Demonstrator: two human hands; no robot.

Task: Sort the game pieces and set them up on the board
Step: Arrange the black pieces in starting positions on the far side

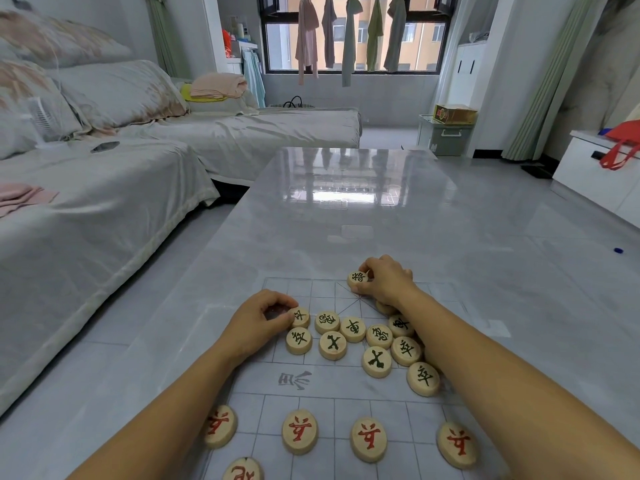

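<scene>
While my right hand [384, 284] pinches the black general [357, 278] at the far edge of the board [346, 379], just over the palace lines, my left hand [258, 320] pinches a black soldier [300, 317] at the left of the black pile [353, 329]. Four red soldiers [300, 432] stand in a row on the near side, so I judge red largely set. Black is barely begun: about ten pieces lie bunched mid-board on the counter [346, 220], waiting for places.
</scene>
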